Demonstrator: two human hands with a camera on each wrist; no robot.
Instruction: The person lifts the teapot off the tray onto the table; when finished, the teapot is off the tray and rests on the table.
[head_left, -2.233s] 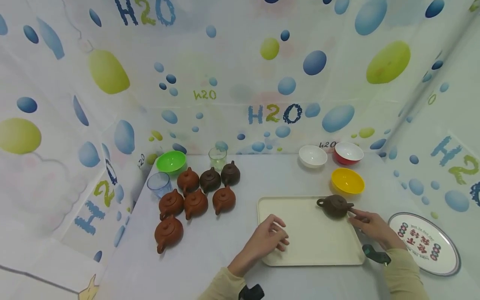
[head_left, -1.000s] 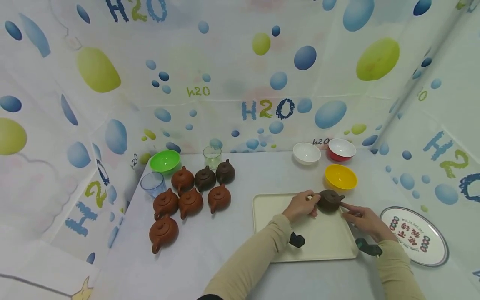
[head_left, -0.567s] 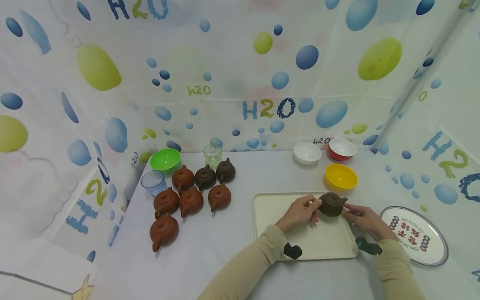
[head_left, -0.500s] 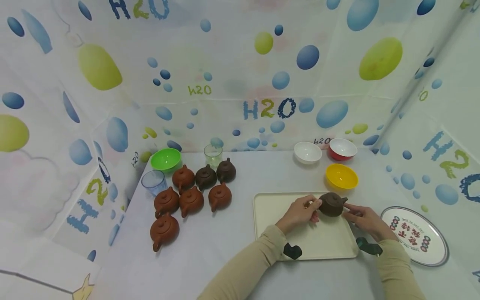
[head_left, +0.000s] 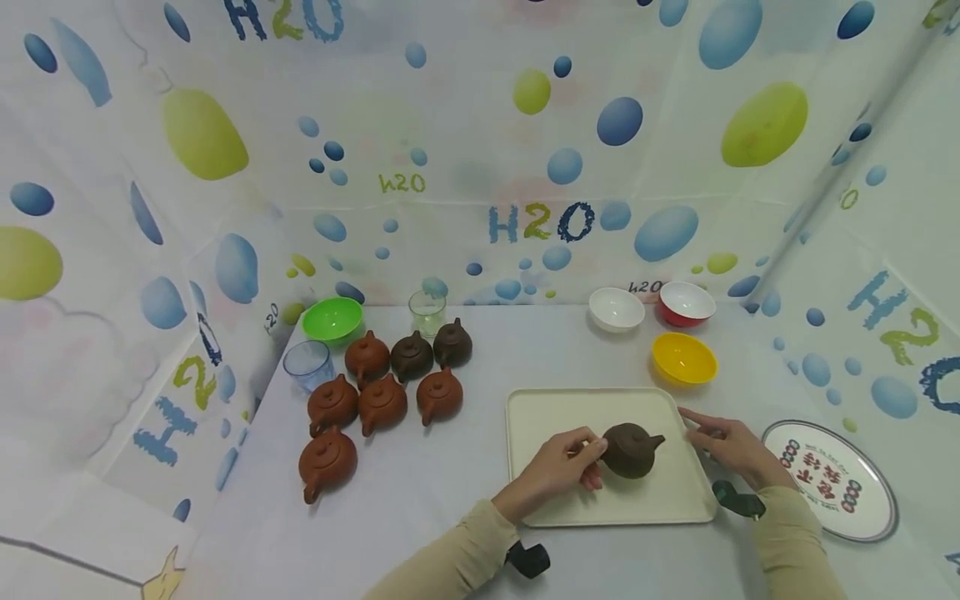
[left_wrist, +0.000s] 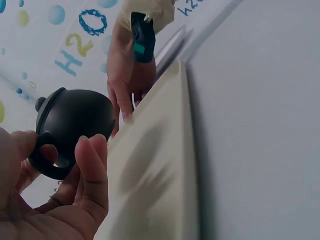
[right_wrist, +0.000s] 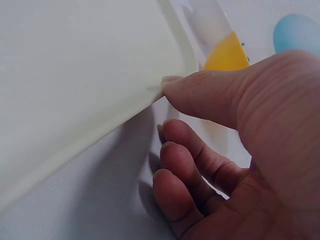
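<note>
My left hand [head_left: 551, 468] pinches the loop handle of a dark brown teapot [head_left: 630, 451] over the cream tray [head_left: 543, 417]. The spout points right. In the left wrist view the teapot [left_wrist: 82, 115] hangs above the tray, and shadows of hand and pot fall on its surface. At the tray's upper right corner, my right hand [head_left: 733, 448] touches the rim with one outstretched finger. The right wrist view shows that fingertip on the tray edge [right_wrist: 95, 135], the other fingers loosely bent below it with nothing in them.
On the left stand several reddish-brown teapots [head_left: 382, 402], two dark teapots [head_left: 412, 357], a green bowl [head_left: 332, 320], a blue glass [head_left: 308, 364] and a clear glass [head_left: 428, 315]. White [head_left: 616, 309], red [head_left: 686, 305] and yellow [head_left: 683, 358] bowls sit behind the tray. An oval sign [head_left: 832, 479] lies right.
My left hand reached the dark teapot's handle and has brought it from the tray's upper right corner toward the middle and nearer me. The right hand, earlier at the spout, stays by the corner.
</note>
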